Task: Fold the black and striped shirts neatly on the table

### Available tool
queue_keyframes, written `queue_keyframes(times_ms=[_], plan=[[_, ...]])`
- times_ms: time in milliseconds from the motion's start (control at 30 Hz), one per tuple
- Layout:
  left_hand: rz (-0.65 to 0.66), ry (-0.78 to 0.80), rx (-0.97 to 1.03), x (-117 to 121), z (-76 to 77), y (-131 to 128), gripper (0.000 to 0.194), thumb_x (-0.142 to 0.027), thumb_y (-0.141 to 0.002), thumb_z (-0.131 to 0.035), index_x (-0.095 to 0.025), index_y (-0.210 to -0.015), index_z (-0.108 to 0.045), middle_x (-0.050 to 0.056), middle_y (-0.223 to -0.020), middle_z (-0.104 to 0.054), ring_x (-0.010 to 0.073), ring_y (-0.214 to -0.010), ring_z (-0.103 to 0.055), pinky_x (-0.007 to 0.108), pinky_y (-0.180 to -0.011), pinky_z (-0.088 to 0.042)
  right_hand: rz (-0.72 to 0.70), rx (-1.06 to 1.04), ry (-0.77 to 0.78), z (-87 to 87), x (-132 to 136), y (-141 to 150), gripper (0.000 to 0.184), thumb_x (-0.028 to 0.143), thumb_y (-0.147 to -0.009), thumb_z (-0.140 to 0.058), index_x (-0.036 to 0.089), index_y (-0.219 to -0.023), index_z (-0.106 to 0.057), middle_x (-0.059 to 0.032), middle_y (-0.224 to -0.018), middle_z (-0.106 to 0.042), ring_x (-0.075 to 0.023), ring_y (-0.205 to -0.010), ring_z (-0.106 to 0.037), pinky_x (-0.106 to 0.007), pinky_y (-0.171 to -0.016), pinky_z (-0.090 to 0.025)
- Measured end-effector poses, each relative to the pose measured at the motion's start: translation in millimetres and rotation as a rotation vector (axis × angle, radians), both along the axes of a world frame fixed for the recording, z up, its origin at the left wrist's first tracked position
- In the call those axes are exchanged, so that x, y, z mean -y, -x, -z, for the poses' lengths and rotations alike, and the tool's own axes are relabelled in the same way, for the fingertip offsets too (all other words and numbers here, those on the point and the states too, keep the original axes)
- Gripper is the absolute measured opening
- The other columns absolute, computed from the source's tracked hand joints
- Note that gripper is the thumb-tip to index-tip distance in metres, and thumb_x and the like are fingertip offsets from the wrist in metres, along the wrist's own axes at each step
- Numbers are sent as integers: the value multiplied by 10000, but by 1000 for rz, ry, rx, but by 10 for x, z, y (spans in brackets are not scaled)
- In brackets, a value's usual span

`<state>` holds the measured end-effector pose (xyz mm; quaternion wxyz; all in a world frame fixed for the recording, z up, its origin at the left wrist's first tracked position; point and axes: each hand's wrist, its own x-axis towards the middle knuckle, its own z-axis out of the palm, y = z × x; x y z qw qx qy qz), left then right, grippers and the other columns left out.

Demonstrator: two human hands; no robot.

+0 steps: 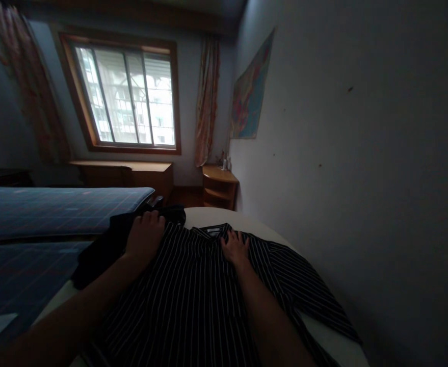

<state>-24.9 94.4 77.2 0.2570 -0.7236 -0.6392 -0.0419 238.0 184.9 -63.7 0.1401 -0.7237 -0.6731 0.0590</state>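
A dark shirt with thin white stripes [193, 295] lies spread flat on a white surface [204, 215]. My left hand [144, 235] presses on the shirt's far left shoulder, where a plain black garment [101, 250] lies beside it; whether the fingers grip cloth is unclear. My right hand [234, 247] rests flat with fingers spread just below the collar [213, 232]. The right sleeve [304, 290] stretches out toward the wall.
A bed with a blue checked cover [51, 209] runs along the left. A wall [353, 153] stands close on the right with a map [251, 92] on it. Ahead are a window [126, 97], a wooden desk [132, 173] and a corner shelf [219, 186].
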Motion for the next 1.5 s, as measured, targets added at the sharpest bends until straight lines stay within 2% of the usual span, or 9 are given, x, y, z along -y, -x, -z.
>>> queue_keyframes(times_ms=[200,300,400,600,767,900,1067,1300,1500], plan=[[292,237,320,208,798,-830,373,-94,-877,-456,-122,-1218,-605,173,-1352,-570,298,-1259,-524,425,-1038,-430,-68,3,5,-1,-129,50,645,534,-992,-233,182,-1520,-348,-91,-1613,-263,-294,-1492,-143,-589,-1162,-25],[328,311,428,224,1220,-946,500,-268,-936,-484,-122,-1414,-470,174,-1514,-433,314,-1390,-413,464,-1115,-373,-146,-26,-1,-13,-144,-3,637,545,-998,-241,174,-1495,-388,-103,-1595,-307,-300,-1484,-171,-595,-1155,-75],[294,344,489,212,1430,-898,543,-386,-982,-420,-129,-1460,-435,167,-1540,-399,331,-1436,-335,528,-1149,-314,-230,-33,-39,-68,-117,-74,567,513,-1009,-287,179,-1427,-474,-108,-1545,-402,-271,-1443,-274,-528,-1152,-166],[307,333,505,195,1474,-822,582,-464,-995,-383,-156,-1488,-410,141,-1568,-355,323,-1463,-275,528,-1178,-251,-285,42,-110,-256,196,-227,400,435,-997,-402,192,-1220,-629,-113,-1328,-581,-229,-1257,-472,-375,-1087,-298],[295,286,496,220,1474,-844,604,-497,-974,-420,-150,-1468,-437,167,-1554,-372,346,-1449,-302,547,-1167,-261,46,167,-56,-317,587,-467,473,445,-988,-364,130,-1242,-608,-218,-1313,-552,-348,-1229,-479,-518,-998,-367],[432,166,576,251,1473,-827,461,-364,-922,-507,-153,-1327,-572,152,-1423,-538,305,-1325,-487,499,-1125,-364,188,130,202,-250,713,-741,638,574,-973,-298,192,-1469,-424,-188,-1556,-334,-420,-1387,-318,-697,-1029,-256],[545,248,649,230,1507,-798,456,-360,-942,-482,-199,-1364,-547,110,-1417,-553,273,-1330,-482,471,-1123,-381,52,49,272,-109,597,-999,746,664,-958,-182,247,-1576,-167,-50,-1659,-45,-341,-1507,1,-674,-1133,-30],[377,389,491,67,1483,-821,557,-468,-975,-431,-212,-1469,-451,108,-1579,-343,316,-1474,-248,492,-1192,-231,-211,-40,101,-100,493,-1159,668,628,-979,-265,228,-1496,-399,-74,-1618,-254,-297,-1498,-153,-589,-1173,-93],[360,404,413,-52,1477,-783,588,-513,-992,-374,-224,-1504,-393,99,-1597,-305,300,-1485,-216,455,-1191,-226,-449,-130,-146,-144,913,-1447,527,479,-1022,-274,192,-1333,-588,-92,-1502,-467,-208,-1398,-393,-426,-1173,-263]])
